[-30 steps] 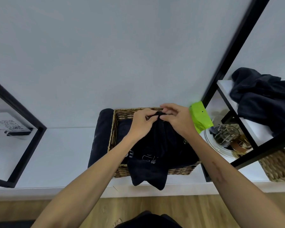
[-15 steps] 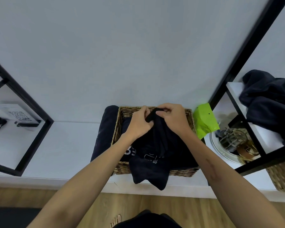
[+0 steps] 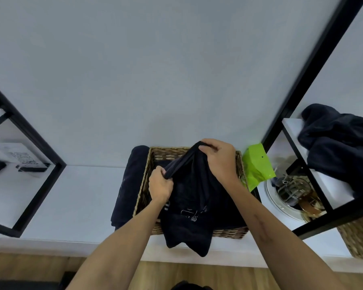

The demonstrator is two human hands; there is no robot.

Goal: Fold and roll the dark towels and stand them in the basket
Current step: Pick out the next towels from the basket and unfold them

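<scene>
**Towel edge drawn apart over the basket — since the earlier frame my left hand (image 3: 161, 185) has dropped down and left, away from my right hand (image 3: 218, 159).**

My two hands, which met at the top of the dark towel (image 3: 194, 197) half a second ago, now stretch its upper hem between them. My left fingers are curled tight around the lower end of the hem; my right fingers pinch its higher end, thumb against forefinger. The towel hangs in front of the wicker basket (image 3: 238, 233), its pale-lettered lower part draped over the near rim. A folded dark towel (image 3: 129, 185) lies just beside the basket's left wall on the white shelf (image 3: 71, 195) — a heap of dark towels (image 3: 340, 143) sits on the upper shelf at right, and a green pouch (image 3: 257, 164) is near the basket's right wall.
</scene>
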